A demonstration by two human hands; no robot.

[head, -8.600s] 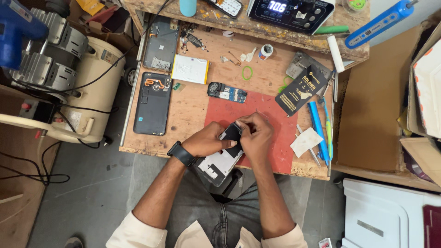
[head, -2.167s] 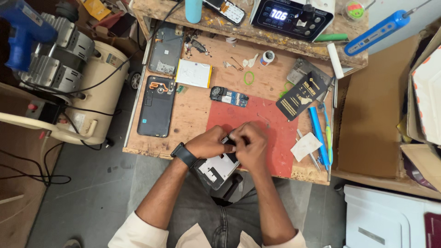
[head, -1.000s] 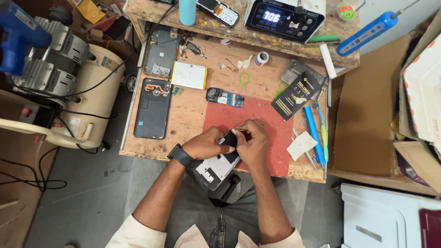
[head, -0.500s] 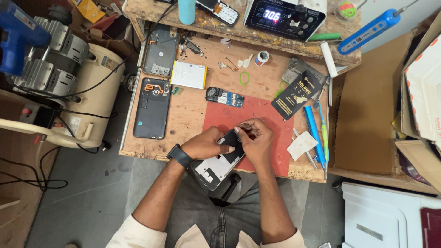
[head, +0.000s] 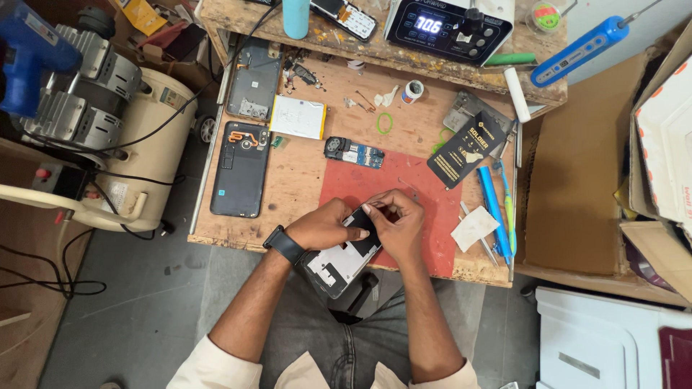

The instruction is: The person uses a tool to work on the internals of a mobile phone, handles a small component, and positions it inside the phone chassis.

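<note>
The wooden workbench [head: 303,180] carries a red mat [head: 432,216] at its front edge, with a cream compressor tank [head: 137,137] to its left. The opened phone [head: 339,259] overhangs the front edge, tilted toward the lap. Compared with half a second ago, the phone sits unchanged. The left hand [head: 324,225] grips its upper end, fingers curled. The right hand [head: 398,220] pinches something small at the black panel; the item itself cannot be made out.

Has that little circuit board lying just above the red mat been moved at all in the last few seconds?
No. The small circuit board lies where it did, just above the red mat.
</note>
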